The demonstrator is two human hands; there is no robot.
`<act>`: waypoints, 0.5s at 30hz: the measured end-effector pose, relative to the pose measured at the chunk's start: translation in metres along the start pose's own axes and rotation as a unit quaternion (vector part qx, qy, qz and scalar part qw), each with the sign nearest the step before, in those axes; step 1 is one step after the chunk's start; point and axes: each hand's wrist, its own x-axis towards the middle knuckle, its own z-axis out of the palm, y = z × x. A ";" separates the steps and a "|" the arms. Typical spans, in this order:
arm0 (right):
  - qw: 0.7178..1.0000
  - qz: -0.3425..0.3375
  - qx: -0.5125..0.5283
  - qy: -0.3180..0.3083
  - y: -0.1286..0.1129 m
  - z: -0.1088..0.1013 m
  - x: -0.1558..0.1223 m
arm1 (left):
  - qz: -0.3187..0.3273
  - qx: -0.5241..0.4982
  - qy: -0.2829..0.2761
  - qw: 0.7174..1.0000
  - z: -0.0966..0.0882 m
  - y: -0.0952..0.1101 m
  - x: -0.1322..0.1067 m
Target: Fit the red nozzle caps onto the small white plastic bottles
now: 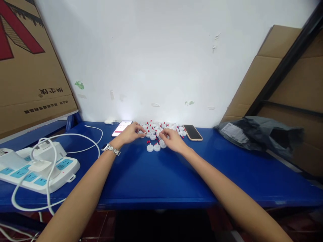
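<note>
A heap of small white round caps with spouts [152,128], several with red tips, lies on the blue table [161,174] by the wall. My left hand [130,132], with a watch on its wrist, is at the heap's left side; its thumb and fingers close around a white cap [142,133]. At the front right of the heap, my right hand [173,139] has its fingertips pinched at the top of another white cap [163,144]. Two white caps without red tips [153,147] stand side by side in front. Loose red tips [148,142] lie just behind them.
A lit phone [122,128] lies left of the heap, a dark-screened phone [192,132] right of it. A white power strip [63,169] with looping cables is at the left. A grey plastic bag [262,134] lies at the right. Cardboard [35,80] stands on both sides.
</note>
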 end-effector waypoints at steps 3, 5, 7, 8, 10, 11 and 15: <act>1.000 0.001 0.008 0.000 0.001 0.001 0.000 | -0.036 0.006 -0.051 0.998 0.000 -0.002 -0.001; 1.000 0.000 0.013 -0.004 0.001 0.002 -0.001 | -0.054 -0.004 -0.084 0.995 0.001 -0.002 -0.002; 1.000 -0.002 0.014 -0.008 0.001 0.003 -0.002 | -0.062 -0.009 -0.095 0.993 0.002 -0.001 -0.003; 1.000 -0.003 0.015 -0.009 0.001 0.003 -0.002 | -0.061 -0.016 -0.100 0.993 0.003 -0.001 -0.003; 1.000 -0.005 0.016 -0.011 0.000 0.004 -0.002 | -0.055 -0.039 -0.111 0.991 0.006 0.001 -0.003; 1.000 -0.006 0.017 -0.012 0.000 0.004 -0.003 | -0.050 -0.049 -0.114 0.991 0.008 0.002 -0.003; 1.000 -0.006 0.021 -0.012 0.000 0.004 -0.002 | -0.025 -0.063 -0.111 0.991 0.021 0.004 0.001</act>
